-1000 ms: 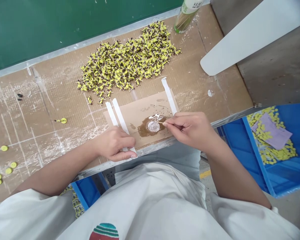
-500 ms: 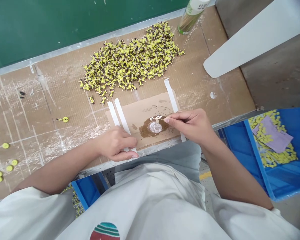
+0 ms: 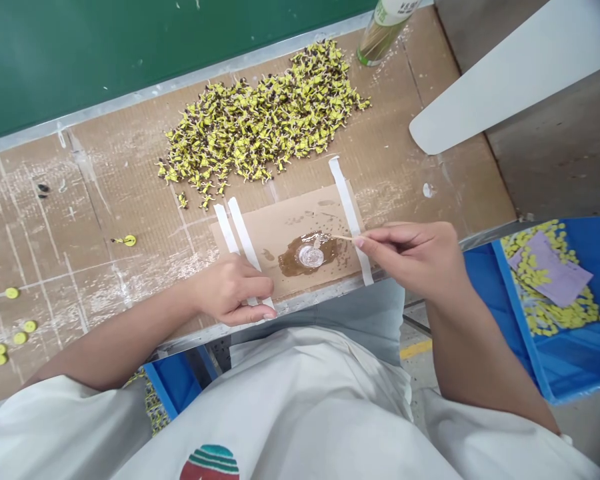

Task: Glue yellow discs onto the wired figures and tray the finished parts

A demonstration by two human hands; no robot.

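Right hand (image 3: 413, 257) pinches stick (image 3: 343, 237) | left hand (image 3: 233, 287) at tape (image 3: 243, 227), grip unclear | stick, if wet, could drip onto cardboard (image 3: 286, 205)

Baggy white shirt (image 3: 300, 407) is worn, with 2 short sleeves (image 3: 65, 427), a round green-striped, red-bottomed logo (image 3: 210, 462), plus pale grey-blue pants (image 3: 360, 317).

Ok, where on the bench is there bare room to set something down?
Right side: cardboard between the figure pile, bottle, white panel and right hand. Left side: between the pile and the dark scraps. Crowded: the pile itself, and the taped card with its wet patch.
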